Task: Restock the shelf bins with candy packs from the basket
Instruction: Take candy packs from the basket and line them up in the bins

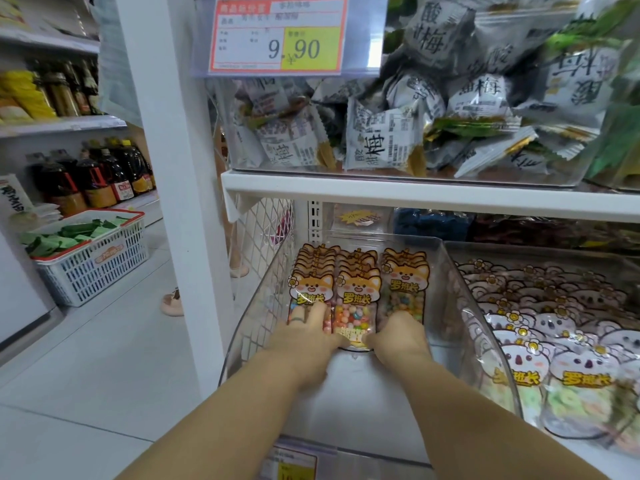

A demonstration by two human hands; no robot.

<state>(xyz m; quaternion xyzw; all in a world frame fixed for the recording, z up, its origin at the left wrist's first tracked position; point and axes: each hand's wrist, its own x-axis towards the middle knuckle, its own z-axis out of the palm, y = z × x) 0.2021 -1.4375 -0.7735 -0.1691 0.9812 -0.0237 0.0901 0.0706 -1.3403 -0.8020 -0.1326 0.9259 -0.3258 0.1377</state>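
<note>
Three rows of candy packs (356, 299) line a clear bin (363, 403) on white shelving (381, 188).

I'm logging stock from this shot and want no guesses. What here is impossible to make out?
Head view, right hand: fingers hidden behind its own knuckles, so its hold on the fox candy packs is unclear.
Head view, lower price tag: cut off by the bottom edge, blurred.
Head view, basket: what lies under the top green packs, covered by them.
</note>
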